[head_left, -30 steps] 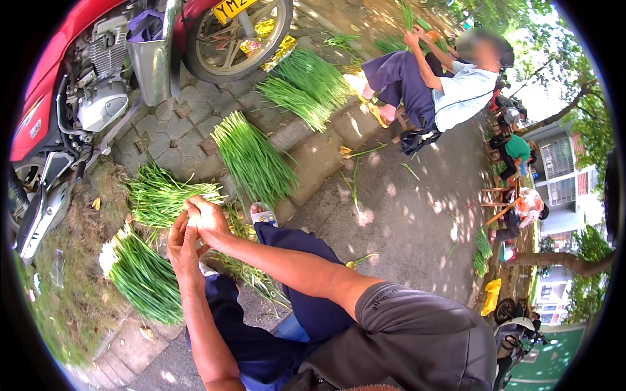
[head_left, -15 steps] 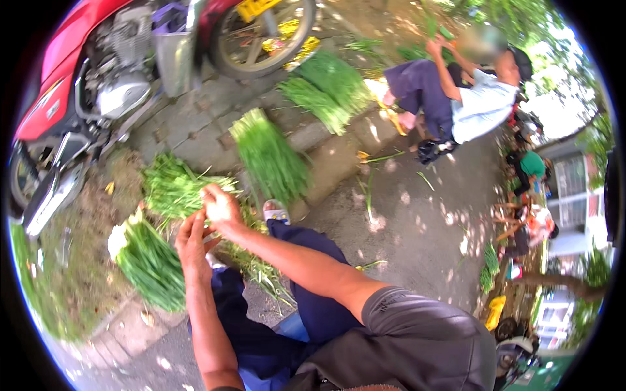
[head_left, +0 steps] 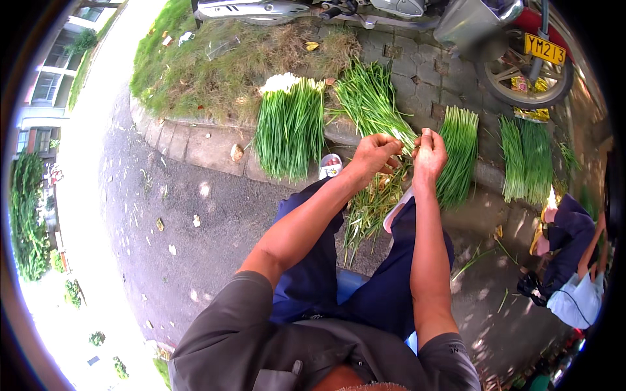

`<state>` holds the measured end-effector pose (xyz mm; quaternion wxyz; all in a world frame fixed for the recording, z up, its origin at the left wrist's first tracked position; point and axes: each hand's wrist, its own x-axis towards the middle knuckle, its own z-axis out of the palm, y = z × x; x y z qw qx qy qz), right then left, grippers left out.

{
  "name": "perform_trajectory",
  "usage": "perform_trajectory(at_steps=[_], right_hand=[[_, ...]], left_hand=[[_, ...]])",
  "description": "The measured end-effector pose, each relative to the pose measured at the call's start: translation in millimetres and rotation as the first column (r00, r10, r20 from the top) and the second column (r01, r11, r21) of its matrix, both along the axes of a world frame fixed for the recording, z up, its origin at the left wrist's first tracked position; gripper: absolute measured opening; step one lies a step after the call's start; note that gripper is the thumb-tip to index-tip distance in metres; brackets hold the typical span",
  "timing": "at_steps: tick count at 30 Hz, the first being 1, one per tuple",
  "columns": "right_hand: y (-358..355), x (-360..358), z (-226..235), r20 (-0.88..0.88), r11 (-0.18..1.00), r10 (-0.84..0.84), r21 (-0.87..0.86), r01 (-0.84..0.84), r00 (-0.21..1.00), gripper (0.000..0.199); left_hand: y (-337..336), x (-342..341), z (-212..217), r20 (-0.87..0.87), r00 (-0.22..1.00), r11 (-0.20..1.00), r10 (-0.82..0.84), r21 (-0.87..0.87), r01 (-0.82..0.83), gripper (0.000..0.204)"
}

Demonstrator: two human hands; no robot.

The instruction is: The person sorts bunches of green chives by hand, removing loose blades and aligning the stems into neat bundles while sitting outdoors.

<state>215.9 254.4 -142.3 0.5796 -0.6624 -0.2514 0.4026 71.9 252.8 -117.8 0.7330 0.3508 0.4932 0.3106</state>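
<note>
View: the head camera is seen to have swung since the earlier pictures; the scooter (head_left: pixel 417 13), formerly at upper left of the frame, is now placed along the top edge, and the curb is now run across the upper middle.

Left hand (head_left: pixel 375 153): held just above the knees at upper centre of the frame; its grip is closed on a few thin green stalks (head_left: pixel 398 133), the fingers curled around them.

Right hand (head_left: pixel 429 151): held beside the left hand, almost touching it; its fingertips are pinched together on the upper end of the same stalks.

Change in the hands: none of note; they are kept together at the same work as half a second ago, so the sorting of stalks is judged to be continuing, not finished.

Loose heap (head_left: pixel 378 195): untidy stalks are spread between the feet, directly below the hands, and are partly laid over the curb.

Tidy bundles: one bundle with white root ends (head_left: pixel 290 124) is laid left of the hands; another (head_left: pixel 460 153) is laid just right of them; two more (head_left: pixel 525 156) are placed at right.

Curb (head_left: pixel 208 146): serves as the surface for the bundles.

Other person (head_left: pixel 574 280): seated at lower right of the frame, well apart from the hands.
</note>
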Motion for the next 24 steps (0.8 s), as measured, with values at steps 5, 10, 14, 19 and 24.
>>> perform_trajectory(at_steps=[5, 10, 14, 19, 24], right_hand=[[-3, 7, 4, -0.015, 1.0, 0.014, -0.022, -0.014, 1.0, 0.02], [-3, 14, 9, 0.056, 0.995, 0.043, -0.096, -0.037, 0.998, 0.021], [-3, 15, 9, 0.023, 0.995, 0.054, -0.081, -0.052, 0.998, 0.021], [-6, 6, 10, 0.038, 0.982, 0.139, -0.131, -0.133, 0.99, 0.019], [-12, 3, 5, 0.063, 0.967, 0.214, -0.154, -0.202, 0.975, 0.018]], left_hand=[[10, -16, 15, 0.054, 0.997, 0.989, -0.062, -0.127, 0.069, 0.026], [48, -69, -16, -0.068, 0.996, 0.988, -0.061, -0.144, 0.05, 0.026], [77, -130, -93, -0.291, 0.946, 0.969, 0.145, -0.154, -0.195, 0.031], [91, -262, -208, -0.918, 0.325, 0.957, 0.227, 0.148, -0.25, 0.039], [126, -292, -220, -0.942, 0.123, 0.944, 0.311, 0.291, -0.156, 0.067]])
